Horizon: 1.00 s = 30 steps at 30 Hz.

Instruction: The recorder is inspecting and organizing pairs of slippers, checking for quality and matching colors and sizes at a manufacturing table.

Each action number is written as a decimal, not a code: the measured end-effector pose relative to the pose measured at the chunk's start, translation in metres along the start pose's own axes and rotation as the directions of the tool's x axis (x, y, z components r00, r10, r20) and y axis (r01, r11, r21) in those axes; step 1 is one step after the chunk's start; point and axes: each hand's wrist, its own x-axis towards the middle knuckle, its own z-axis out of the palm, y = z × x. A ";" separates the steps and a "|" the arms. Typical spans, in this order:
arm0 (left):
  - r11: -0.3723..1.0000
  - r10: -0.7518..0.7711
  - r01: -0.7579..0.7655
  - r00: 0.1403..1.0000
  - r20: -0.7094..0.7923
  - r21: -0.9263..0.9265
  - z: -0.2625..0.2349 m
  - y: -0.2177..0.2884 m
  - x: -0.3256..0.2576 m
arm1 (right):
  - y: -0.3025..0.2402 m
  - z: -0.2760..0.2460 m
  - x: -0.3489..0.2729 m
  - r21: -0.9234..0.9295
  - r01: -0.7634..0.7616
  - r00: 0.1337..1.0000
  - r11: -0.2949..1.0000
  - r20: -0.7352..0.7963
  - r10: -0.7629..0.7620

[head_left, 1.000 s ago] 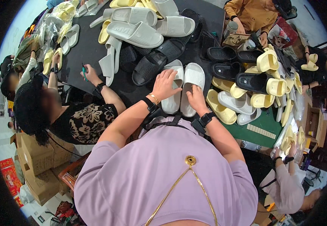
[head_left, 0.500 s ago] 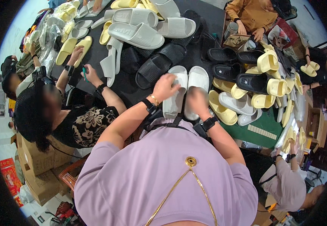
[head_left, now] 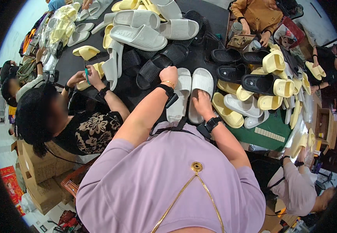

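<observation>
Head view, left hand (head_left: 169,75): curling beside the left white slide (head_left: 178,100), fingers hiding; cannot tell whether it is gripping anything.
Right hand (head_left: 203,105): reaching into the right white slide (head_left: 202,80), fingertips disappearing, grip unclear.
Slides: lying side by side on the black table (head_left: 212,14).

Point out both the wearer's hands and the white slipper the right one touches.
Left hand (head_left: 168,74): head view, back of hand.
Right hand (head_left: 203,105): head view, back of hand.
White slipper (head_left: 203,80): head view, its ribbed strap.

Two white slippers (head_left: 183,82) (head_left: 202,80) at two hands (head_left: 169,75) (head_left: 203,105) — one gold pendant (head_left: 196,166).
</observation>
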 end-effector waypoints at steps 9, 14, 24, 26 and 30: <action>0.997 0.031 -0.032 0.999 0.008 0.066 -0.001 0.009 0.008 | 0.005 0.005 0.005 -0.005 0.049 0.997 0.999 -0.057 -0.050; 0.918 0.294 -0.354 0.910 -0.291 -0.178 0.009 0.027 0.018 | 0.007 0.005 0.005 0.011 0.019 1.000 1.000 -0.016 -0.019; 0.643 0.338 -0.207 0.941 0.030 -0.738 0.027 0.054 0.036 | 0.001 -0.009 0.004 0.021 0.033 0.998 0.999 0.056 -0.034; 0.654 0.327 -0.192 0.944 0.045 -0.731 0.034 0.053 0.037 | 0.005 -0.003 0.005 0.016 0.071 0.997 0.997 0.019 -0.072; 0.661 0.288 -0.115 0.952 0.109 -0.741 0.037 0.054 0.035 | 0.001 -0.009 0.004 0.031 0.054 0.998 0.998 0.032 -0.055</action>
